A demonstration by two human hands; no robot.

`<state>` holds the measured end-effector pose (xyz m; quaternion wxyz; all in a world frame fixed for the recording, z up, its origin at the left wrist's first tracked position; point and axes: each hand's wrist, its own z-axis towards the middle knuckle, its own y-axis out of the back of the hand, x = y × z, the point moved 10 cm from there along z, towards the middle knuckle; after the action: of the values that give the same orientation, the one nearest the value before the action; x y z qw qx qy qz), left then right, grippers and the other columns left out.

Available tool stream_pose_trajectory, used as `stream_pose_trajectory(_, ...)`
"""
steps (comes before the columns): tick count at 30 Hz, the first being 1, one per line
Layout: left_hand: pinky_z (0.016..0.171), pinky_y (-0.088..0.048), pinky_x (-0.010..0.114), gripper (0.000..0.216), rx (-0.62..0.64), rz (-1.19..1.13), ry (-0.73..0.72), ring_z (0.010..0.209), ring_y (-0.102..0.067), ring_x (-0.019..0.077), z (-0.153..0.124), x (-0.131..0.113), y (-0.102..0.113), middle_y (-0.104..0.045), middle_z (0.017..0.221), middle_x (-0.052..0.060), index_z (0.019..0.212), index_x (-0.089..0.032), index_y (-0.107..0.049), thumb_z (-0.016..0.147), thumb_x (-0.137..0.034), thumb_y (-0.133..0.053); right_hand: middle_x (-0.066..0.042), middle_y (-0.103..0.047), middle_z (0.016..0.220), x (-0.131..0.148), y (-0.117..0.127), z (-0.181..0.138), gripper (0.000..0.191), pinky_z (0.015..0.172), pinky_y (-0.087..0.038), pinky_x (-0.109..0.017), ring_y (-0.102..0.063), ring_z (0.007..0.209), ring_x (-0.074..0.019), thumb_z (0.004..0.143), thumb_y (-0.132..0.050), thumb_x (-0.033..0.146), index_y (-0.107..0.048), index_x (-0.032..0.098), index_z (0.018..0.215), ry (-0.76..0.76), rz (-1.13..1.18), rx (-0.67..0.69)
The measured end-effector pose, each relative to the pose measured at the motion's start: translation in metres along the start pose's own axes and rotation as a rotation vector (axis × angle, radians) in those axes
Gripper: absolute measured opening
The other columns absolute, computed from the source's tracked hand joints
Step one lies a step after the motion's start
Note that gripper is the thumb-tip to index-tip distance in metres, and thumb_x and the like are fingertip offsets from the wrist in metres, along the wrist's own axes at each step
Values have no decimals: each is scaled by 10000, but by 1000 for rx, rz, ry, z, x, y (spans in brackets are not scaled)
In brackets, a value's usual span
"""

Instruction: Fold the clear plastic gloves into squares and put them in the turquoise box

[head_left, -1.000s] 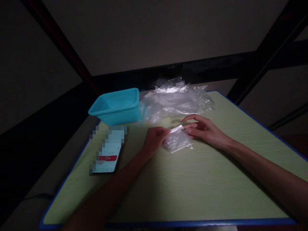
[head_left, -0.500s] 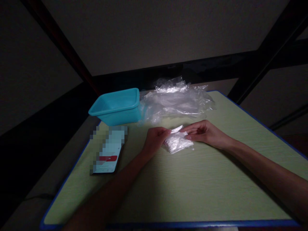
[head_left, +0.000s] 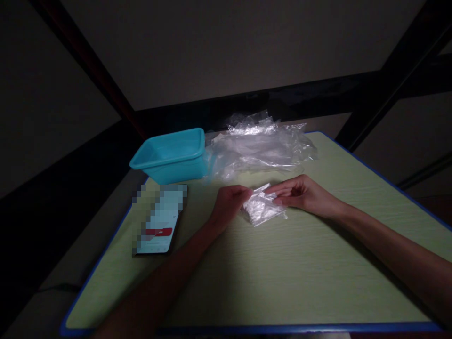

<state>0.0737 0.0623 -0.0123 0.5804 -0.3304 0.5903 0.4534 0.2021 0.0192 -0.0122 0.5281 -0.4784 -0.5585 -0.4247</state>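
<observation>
A small folded clear plastic bag [head_left: 262, 209], crinkled and shiny, lies at the middle of the table between my hands. My left hand [head_left: 229, 203] is closed on its left upper corner, thumb and fingers pinched together. On the other side, my right hand [head_left: 300, 194] pinches the bag's right upper edge between thumb and fingers. Whether anything is inside the bag I cannot tell. Behind it lies a loose heap of clear plastic bags [head_left: 261, 148], apart from both hands.
A turquoise plastic basket [head_left: 176, 170] stands at the back left, touching the heap of bags. In front of it lies a phone [head_left: 160, 226] with its screen lit and partly pixelated. The pale green table [head_left: 282, 282] has a blue edge, and a wall rises behind it.
The folded bag has shifted very slightly and its top fold looks a little flatter. Both hands keep their grip in almost the same place.
</observation>
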Motion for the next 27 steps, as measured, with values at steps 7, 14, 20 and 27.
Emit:
stream_pose_trajectory(7,491,-360,189,167,20,-71,31,521,-504,95,1,0,-3,-608,569,-19,659,-142,-637,584,-291,-639,30,-695,627,4,-8,-2,213,470,-434,-189,-575,504,-78,567,-706,120,-742,219,752,35,-31,1)
stream_pose_trajectory(14,424,-302,165,194,-1,-116,50,422,-424,59,1,6,-1,-528,461,-70,718,-140,-596,556,-233,-649,52,-550,460,-3,-8,-4,350,374,-238,-181,-342,382,-40,644,-675,239,-703,152,982,23,-194,38)
stream_pose_trajectory(20,400,-244,161,206,46,-133,22,391,-345,40,0,3,-4,-471,439,-90,778,-130,-597,602,-230,-638,77,-470,445,-2,-11,-5,433,390,-205,-192,-270,401,-36,666,-661,246,-654,123,1081,41,-225,92)
stream_pose_trajectory(27,549,-377,185,506,261,-217,17,557,-520,81,-5,3,-16,-650,651,-33,1180,-174,-566,702,-311,-656,66,-476,461,1,-3,-3,447,395,-220,-197,-292,422,-46,679,-655,242,-640,125,1110,69,-233,22)
